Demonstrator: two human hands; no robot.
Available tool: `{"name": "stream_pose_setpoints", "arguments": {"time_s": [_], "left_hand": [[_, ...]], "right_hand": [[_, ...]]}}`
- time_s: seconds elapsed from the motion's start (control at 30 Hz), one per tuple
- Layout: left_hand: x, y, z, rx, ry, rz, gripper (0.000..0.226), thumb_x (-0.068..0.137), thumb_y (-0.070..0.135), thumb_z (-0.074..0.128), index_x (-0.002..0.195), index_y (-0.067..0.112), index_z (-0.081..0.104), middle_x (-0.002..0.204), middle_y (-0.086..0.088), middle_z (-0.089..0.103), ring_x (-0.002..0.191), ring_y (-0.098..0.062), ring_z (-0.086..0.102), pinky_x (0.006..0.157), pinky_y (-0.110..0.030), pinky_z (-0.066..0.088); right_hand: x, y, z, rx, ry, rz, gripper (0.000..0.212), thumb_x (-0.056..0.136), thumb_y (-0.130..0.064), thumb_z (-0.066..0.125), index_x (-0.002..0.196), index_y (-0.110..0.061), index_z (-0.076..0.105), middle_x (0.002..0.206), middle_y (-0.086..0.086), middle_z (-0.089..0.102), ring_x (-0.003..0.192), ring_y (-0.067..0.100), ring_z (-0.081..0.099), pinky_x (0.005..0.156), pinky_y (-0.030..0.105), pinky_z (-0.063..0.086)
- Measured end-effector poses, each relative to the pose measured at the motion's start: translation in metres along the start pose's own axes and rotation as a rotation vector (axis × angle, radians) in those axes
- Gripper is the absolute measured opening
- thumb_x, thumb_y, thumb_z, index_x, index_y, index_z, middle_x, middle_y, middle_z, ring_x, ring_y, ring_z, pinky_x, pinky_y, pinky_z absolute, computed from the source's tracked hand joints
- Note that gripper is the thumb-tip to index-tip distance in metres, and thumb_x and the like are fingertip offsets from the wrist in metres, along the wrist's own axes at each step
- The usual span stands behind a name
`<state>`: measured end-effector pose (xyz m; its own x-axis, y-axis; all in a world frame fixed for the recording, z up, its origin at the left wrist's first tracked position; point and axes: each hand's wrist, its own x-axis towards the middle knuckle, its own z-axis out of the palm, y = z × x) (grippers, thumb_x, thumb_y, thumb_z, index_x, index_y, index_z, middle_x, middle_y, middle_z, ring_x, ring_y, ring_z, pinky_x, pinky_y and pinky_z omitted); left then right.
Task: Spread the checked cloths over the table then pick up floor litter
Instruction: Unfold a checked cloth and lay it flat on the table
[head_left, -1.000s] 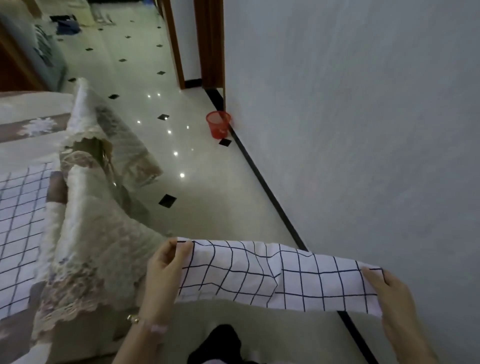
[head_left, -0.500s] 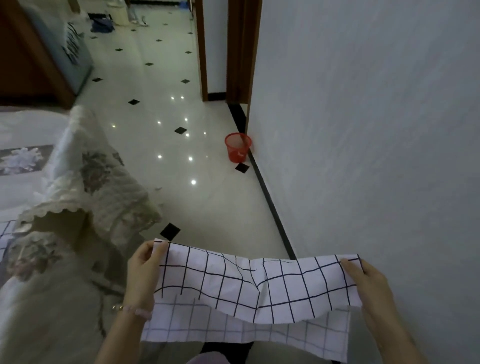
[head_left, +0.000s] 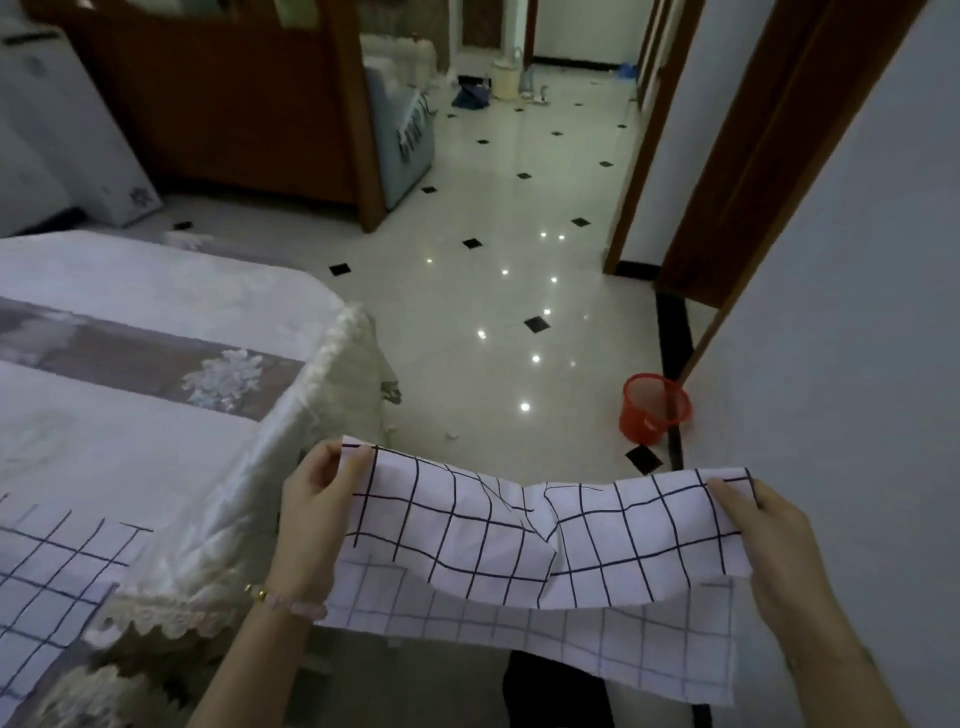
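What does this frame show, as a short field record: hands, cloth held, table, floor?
left hand: pinching the held cloth's left top corner
right hand: gripping its right edge
checked cloth: in the air, partly folded, beside the table
table: pale lace-edged cover, another checked cloth lying on it
floor: small litter bits, red basket by the wall
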<state>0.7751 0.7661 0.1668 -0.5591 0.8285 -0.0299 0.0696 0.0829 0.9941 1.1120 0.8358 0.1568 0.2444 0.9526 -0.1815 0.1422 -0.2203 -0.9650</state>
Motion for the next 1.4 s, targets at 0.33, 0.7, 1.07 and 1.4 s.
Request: {"name": "stream_pose_setpoints", "arguments": {"time_s": [0.33, 0.7, 1.07, 1.4], "left_hand": [[0.138, 0.056, -0.015, -0.087, 0.600, 0.116, 0.016, 0.090, 0.012, 0.055, 0.075, 0.010, 0.059, 0.065, 0.008, 0.058, 0.061, 0.000, 0.054, 0.054, -0.007, 0.044], [0.223, 0.096, -0.187, -0.067, 1.120, 0.149, 0.024, 0.091, 0.017, 0.057, 0.068, 0.023, 0.049, 0.072, 0.006, 0.052, 0.071, -0.005, 0.050, 0.066, -0.019, 0.040], [0.246, 0.066, -0.315, -0.117, 1.262, 0.117, 0.019, 0.088, 0.022, 0.059, 0.070, 0.023, 0.053, 0.076, 0.004, 0.054, 0.074, -0.011, 0.052, 0.073, -0.029, 0.043], [0.217, -0.025, -0.285, -0.241, 1.266, -0.129, 0.019, 0.094, 0.009, 0.049, 0.078, 0.015, 0.058, 0.065, 0.009, 0.068, 0.062, -0.003, 0.065, 0.055, -0.015, 0.053]], "right_hand": [[0.227, -0.110, 0.231, -0.086, -0.558, -0.215, 0.013, 0.090, -0.014, 0.057, 0.084, -0.013, 0.070, 0.078, 0.001, 0.073, 0.081, 0.021, 0.066, 0.069, 0.032, 0.051], [0.228, -0.242, 0.545, 0.084, -1.154, -0.346, 0.011, 0.089, -0.017, 0.060, 0.085, -0.016, 0.069, 0.075, -0.002, 0.072, 0.068, 0.010, 0.068, 0.063, 0.026, 0.054], [0.176, -0.263, 0.694, 0.141, -1.273, -0.311, 0.013, 0.090, -0.017, 0.059, 0.084, -0.018, 0.070, 0.078, -0.004, 0.075, 0.076, 0.013, 0.069, 0.069, 0.028, 0.057], [0.210, -0.160, 0.721, -0.050, -1.357, -0.061, 0.024, 0.074, -0.027, 0.071, 0.094, -0.013, 0.073, 0.092, -0.004, 0.076, 0.097, 0.021, 0.066, 0.080, 0.033, 0.057]]}}
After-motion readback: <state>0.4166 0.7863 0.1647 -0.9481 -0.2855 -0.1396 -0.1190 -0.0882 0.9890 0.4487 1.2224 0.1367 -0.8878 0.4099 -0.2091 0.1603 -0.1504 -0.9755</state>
